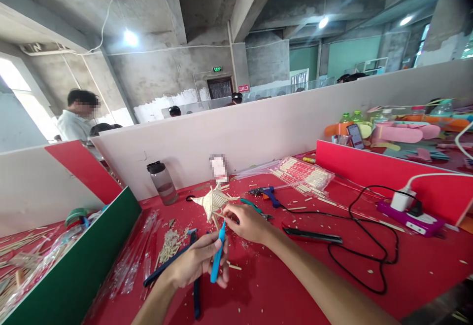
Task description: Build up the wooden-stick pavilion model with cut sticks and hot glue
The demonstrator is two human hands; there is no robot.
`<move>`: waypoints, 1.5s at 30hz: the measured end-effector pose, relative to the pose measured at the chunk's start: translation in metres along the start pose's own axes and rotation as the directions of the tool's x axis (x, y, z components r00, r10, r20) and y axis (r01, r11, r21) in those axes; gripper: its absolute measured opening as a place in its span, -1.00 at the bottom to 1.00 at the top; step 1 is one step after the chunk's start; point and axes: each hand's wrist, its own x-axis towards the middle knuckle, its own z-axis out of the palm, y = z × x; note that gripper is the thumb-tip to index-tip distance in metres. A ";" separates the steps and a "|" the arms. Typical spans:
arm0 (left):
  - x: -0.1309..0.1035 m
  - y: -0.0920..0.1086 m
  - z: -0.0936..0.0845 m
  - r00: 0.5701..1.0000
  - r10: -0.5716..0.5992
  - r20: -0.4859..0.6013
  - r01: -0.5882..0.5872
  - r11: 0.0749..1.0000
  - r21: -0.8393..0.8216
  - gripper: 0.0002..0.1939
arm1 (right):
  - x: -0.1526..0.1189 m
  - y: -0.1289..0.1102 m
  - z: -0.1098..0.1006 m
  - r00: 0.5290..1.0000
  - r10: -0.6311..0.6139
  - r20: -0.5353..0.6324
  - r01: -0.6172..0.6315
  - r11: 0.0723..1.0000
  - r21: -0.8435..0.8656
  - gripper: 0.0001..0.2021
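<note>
My left hand is closed around a slim blue pen-shaped tool, its narrow end pointing up toward my right fingers. Pinched together near that end, my right hand hides what lies between its fingertips. Just beyond both hands is a small star-like, peaked model built from pale wooden sticks. One of its sticks reaches down toward my left fingers; I cannot tell whether they grip it. Dark-blue-handled cutters lie under my left forearm and hand. Teal-handled pliers rest partly behind my right hand.
A blue glue gun, bundled wooden sticks and a black utility knife lie on the red table. A black cable runs to a purple power strip. A water bottle stands left, near wood scraps. Low partitions surround the table.
</note>
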 end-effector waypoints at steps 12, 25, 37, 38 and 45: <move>0.020 -0.013 0.008 0.942 0.084 -0.324 -0.151 0.971 -0.187 -0.82 | 0.000 0.002 0.000 1.000 -0.013 0.022 0.012 0.999 0.051 -0.91; 0.024 -0.012 0.016 0.920 0.103 -0.379 -0.192 0.959 -0.206 -0.85 | 0.000 0.004 0.000 0.999 -0.029 0.022 0.028 0.999 0.024 -0.90; 0.024 -0.010 0.011 0.911 0.093 -0.401 -0.199 0.953 -0.231 -0.88 | 0.000 0.002 -0.001 0.999 -0.027 0.028 0.026 0.999 0.036 -0.92; 0.024 -0.010 0.011 0.912 0.093 -0.399 -0.197 0.953 -0.230 -0.88 | 0.000 0.002 -0.001 0.999 -0.028 0.027 0.027 0.999 0.035 -0.92; 0.024 -0.010 0.013 0.908 0.085 -0.410 -0.196 0.952 -0.237 -0.91 | -0.001 0.001 -0.002 0.999 -0.018 0.036 0.017 0.999 0.045 -0.91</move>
